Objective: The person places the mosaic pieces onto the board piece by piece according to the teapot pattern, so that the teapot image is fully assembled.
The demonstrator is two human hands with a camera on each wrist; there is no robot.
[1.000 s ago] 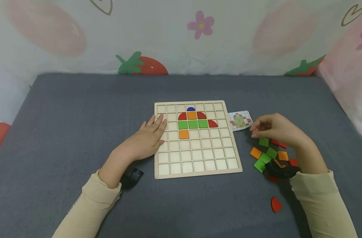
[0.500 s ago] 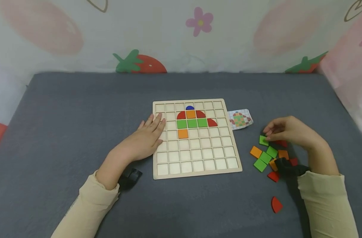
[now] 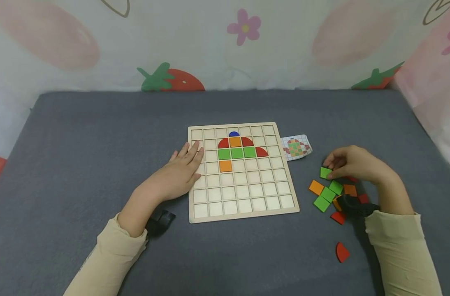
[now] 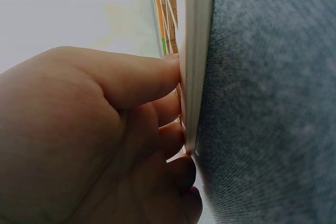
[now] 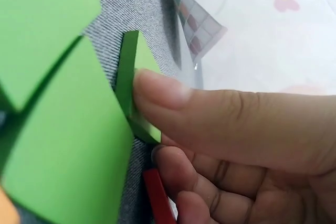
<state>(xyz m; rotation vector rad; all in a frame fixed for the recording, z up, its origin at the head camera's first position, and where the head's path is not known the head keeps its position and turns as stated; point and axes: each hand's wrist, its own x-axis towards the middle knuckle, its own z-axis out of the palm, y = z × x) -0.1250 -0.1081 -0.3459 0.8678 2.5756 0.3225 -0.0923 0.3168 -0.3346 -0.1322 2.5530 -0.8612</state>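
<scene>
My left hand (image 3: 178, 174) lies with fingers extended over the left edge of a wooden grid board (image 3: 243, 207). In the left wrist view its thumb (image 4: 149, 77) and fingertips touch the board's edge (image 4: 197, 51). On the board sit orange squares (image 3: 226, 166), green squares (image 3: 237, 153), red quarter-round pieces (image 3: 261, 152) and a blue half-round (image 3: 234, 134). To the right, my right hand (image 3: 354, 164) pinches a green square tile (image 3: 325, 172). The right wrist view has the thumb (image 5: 163, 90) on that tile's face (image 5: 147, 59), with the other fingers curled beneath.
A small pattern card (image 3: 297, 147) sticks out from the board's right side. Loose green tiles (image 3: 322, 204), orange tiles (image 3: 316, 187) and red pieces (image 3: 337, 218) lie below my right hand. One red quarter-round piece (image 3: 342, 252) lies nearer the front. Dark wrist devices (image 3: 161, 222) are on both wrists.
My right hand has moved from beside the pattern card down to the green square tile and its thumb and fingers have met it. The left hand stays on the board.
</scene>
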